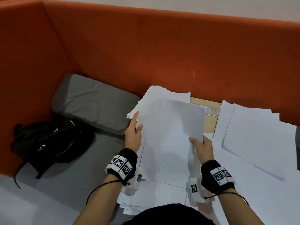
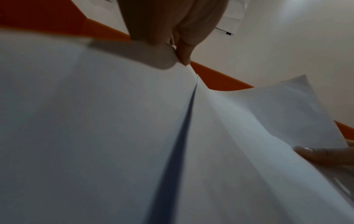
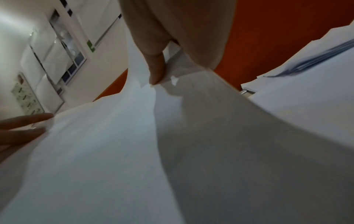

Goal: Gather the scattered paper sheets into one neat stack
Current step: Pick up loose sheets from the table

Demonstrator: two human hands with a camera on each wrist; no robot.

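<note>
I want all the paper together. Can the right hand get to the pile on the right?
Probably yes. The pile lies uncovered just beside the right hand, with nothing between them. But that hand is pinching the held sheets, so it must let go first.

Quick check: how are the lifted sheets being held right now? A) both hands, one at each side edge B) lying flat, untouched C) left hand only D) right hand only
A: the left hand and the right hand each grip a side edge of the lifted sheets.
</note>
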